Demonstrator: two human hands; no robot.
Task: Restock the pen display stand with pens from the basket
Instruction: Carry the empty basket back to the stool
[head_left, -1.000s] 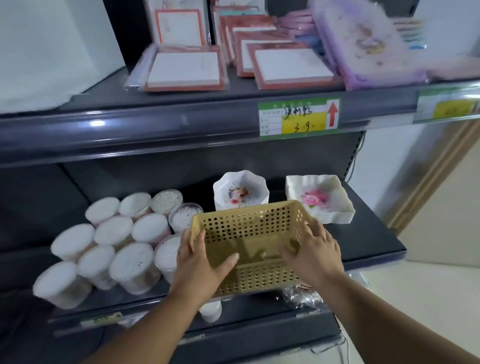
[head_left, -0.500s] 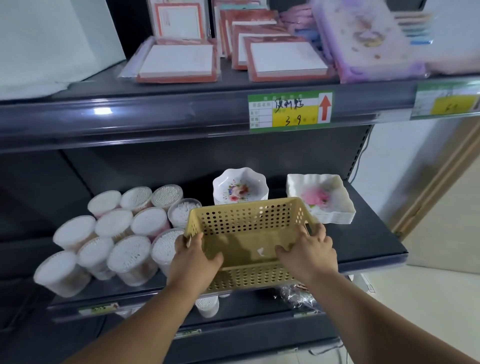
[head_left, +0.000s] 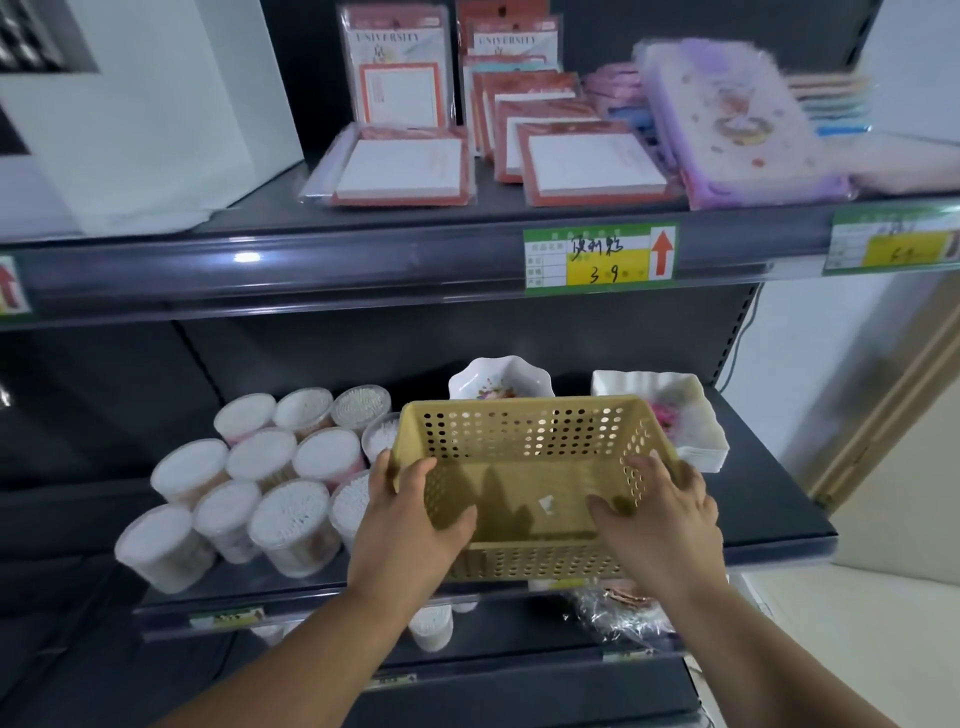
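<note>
Head view: my left hand (head_left: 410, 519) and right hand (head_left: 660, 519) each clamp a near side of the yellow basket (head_left: 519, 431), thumbs inside, over the lower shelf (head_left: 769, 525). It looks empty but for a white scrap (head_left: 545, 503); no pens or stand show, so I judge restocking done. Since a second ago the basket hides more of the round dish (head_left: 498, 376).

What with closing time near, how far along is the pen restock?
Done, apparently: the basket holds no pens, only a white scrap. In hand: left hand and right hand grip its sides over the shelf. Left: unclear, the pen stand is out of view.
</note>
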